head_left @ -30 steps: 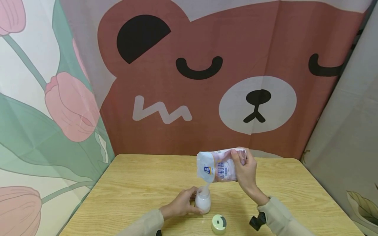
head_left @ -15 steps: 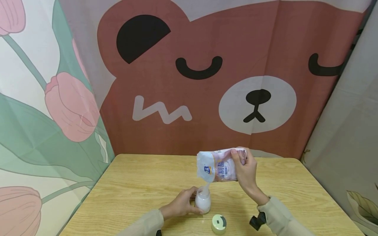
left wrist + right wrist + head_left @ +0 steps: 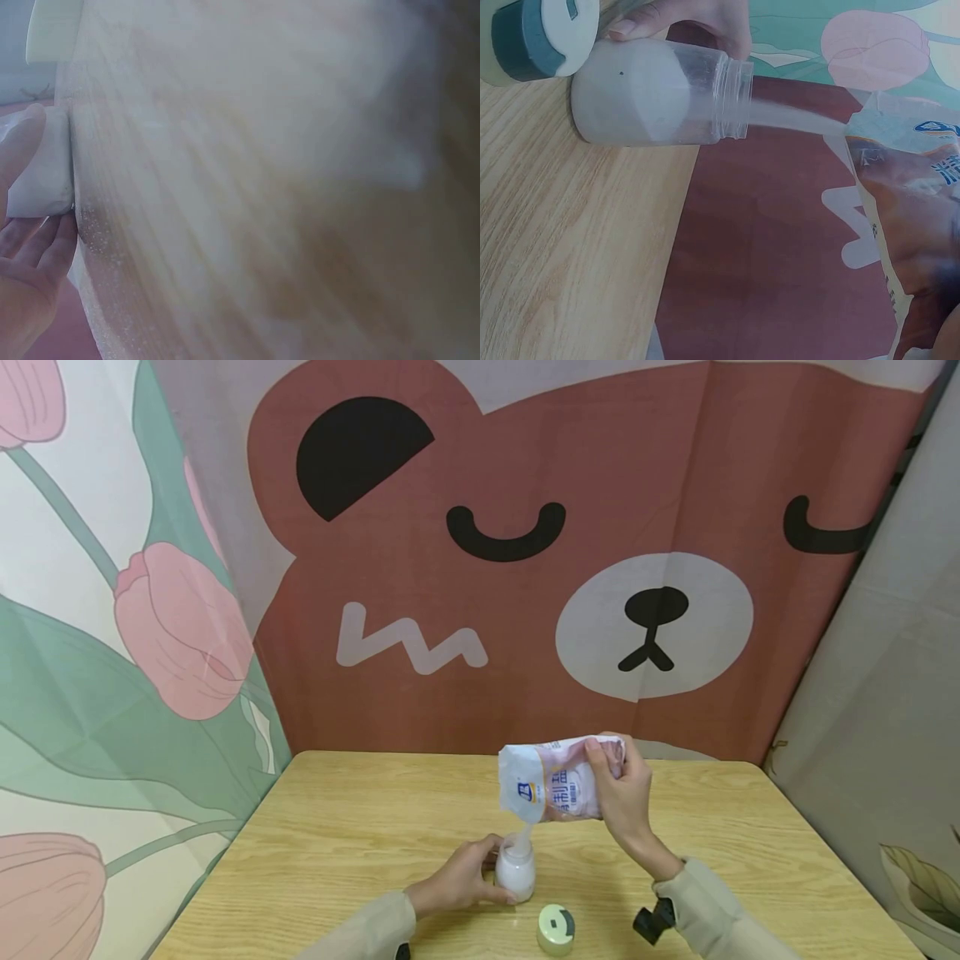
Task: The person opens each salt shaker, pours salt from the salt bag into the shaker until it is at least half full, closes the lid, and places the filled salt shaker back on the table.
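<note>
My left hand [image 3: 461,878] holds a clear jar [image 3: 516,872] upright on the table, thumb and fingers round its left side. White salt fills much of it; the right wrist view shows its bare threaded neck [image 3: 733,99]. Above and to the right, my right hand [image 3: 628,789] grips a salt bag [image 3: 558,783] by its bunched end, thumb on top. The bag lies tilted, its open corner over the jar's mouth. A white stream of salt [image 3: 799,118] runs from that corner into the neck.
A pale green lid [image 3: 556,931] sits on the wooden table [image 3: 360,810] just in front of the jar. Fine white grains [image 3: 105,244] lie scattered by the jar's base. Behind the table hangs a curtain [image 3: 420,710] with a bear print.
</note>
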Demonstrator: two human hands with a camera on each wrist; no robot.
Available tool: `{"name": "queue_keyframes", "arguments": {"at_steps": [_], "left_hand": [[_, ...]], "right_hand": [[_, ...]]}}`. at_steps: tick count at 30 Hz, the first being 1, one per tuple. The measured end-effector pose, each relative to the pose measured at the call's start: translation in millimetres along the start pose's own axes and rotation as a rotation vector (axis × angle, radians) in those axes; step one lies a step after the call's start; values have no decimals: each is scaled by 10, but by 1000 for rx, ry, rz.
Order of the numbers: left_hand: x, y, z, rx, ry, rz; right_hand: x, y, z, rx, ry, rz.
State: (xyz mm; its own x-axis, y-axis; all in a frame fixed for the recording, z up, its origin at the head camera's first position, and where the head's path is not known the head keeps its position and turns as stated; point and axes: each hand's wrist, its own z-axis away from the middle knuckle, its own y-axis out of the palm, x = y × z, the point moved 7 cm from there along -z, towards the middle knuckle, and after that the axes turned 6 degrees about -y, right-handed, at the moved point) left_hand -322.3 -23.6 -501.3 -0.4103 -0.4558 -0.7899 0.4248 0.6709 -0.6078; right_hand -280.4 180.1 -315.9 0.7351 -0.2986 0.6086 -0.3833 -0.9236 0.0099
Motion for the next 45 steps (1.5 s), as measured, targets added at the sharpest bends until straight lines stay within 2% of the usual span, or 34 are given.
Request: {"name": "queue_keyframes", "arguments": {"at_steps": [45], "left_hand": [[13, 6, -5, -1, 11, 12]], "right_hand": [[48, 7, 1, 4, -53, 0]]}}
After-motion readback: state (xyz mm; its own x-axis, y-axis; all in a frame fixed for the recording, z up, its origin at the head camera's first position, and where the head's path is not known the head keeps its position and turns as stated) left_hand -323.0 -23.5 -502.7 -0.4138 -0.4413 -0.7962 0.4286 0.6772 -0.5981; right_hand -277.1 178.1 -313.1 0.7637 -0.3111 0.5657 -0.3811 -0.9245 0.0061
